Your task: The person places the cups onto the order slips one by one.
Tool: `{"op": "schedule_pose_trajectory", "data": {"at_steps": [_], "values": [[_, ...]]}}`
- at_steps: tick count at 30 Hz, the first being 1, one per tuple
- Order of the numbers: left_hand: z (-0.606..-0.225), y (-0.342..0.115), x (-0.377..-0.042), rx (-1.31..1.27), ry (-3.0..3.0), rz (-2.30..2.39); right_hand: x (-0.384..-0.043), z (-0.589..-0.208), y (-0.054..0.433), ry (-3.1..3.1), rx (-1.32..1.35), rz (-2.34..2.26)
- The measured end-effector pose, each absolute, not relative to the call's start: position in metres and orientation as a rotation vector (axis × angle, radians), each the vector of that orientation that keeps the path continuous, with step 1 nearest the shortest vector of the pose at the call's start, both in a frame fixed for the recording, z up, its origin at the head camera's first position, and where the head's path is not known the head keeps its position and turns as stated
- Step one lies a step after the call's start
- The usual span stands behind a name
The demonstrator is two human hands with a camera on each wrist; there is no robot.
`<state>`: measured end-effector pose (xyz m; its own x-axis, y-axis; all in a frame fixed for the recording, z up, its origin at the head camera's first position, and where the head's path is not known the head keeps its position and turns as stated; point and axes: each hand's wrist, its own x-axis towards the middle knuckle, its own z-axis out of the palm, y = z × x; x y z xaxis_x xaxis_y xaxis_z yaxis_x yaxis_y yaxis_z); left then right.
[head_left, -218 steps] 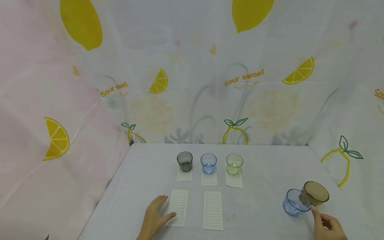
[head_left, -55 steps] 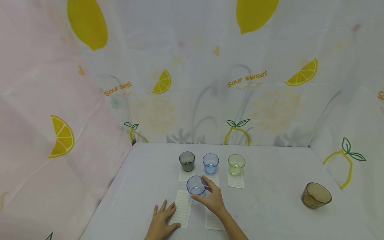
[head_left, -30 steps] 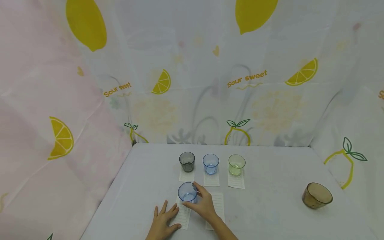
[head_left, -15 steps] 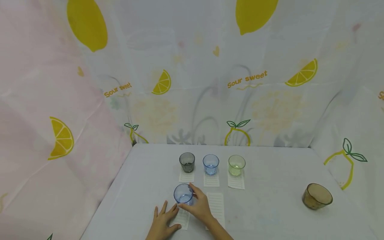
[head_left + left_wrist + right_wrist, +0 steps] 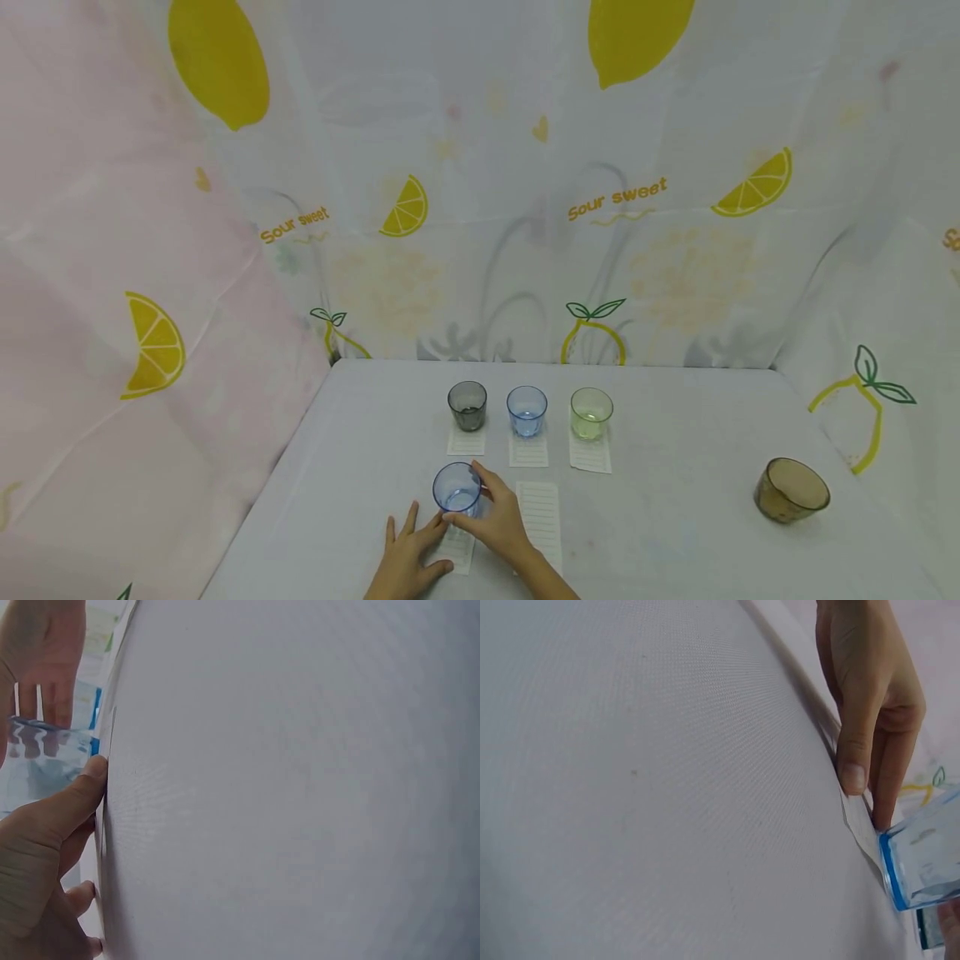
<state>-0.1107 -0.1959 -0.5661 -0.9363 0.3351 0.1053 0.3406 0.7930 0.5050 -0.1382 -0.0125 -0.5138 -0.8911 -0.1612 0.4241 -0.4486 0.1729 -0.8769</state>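
Observation:
My right hand grips a clear blue glass between thumb and fingers. The glass stands upright at the far end of a lined paper strip. My left hand lies palm down with fingers spread, its fingertips and thumb on the left side of that strip, close below the glass. In the right wrist view, the left hand holds the paper flat with straight fingers beside the glass base. The left wrist view has the glass between both hands.
Behind, a grey glass, another blue glass and a green glass stand in a row on paper strips. A second lined strip lies right of my right hand. An amber glass stands far right on the white tablecloth.
My right hand has brought the blue glass from beside the amber one leftward to the left paper strip, with only a slight shift lately. My left hand has settled onto that strip.

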Motion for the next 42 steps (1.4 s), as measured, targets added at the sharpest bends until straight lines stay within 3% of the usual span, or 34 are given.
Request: {"op": "schedule_pose_trajectory", "data": {"at_steps": [12,42], "values": [[-0.568,-0.197,-0.112,-0.549,-2.965,-0.842,-0.153,-0.555,-0.019,-2.225,0.579,1.714],[-0.572,-0.196,-0.11,-0.56,-2.899,-0.888,-0.152,-0.547,0.003,-2.38,0.67,1.714]]}}
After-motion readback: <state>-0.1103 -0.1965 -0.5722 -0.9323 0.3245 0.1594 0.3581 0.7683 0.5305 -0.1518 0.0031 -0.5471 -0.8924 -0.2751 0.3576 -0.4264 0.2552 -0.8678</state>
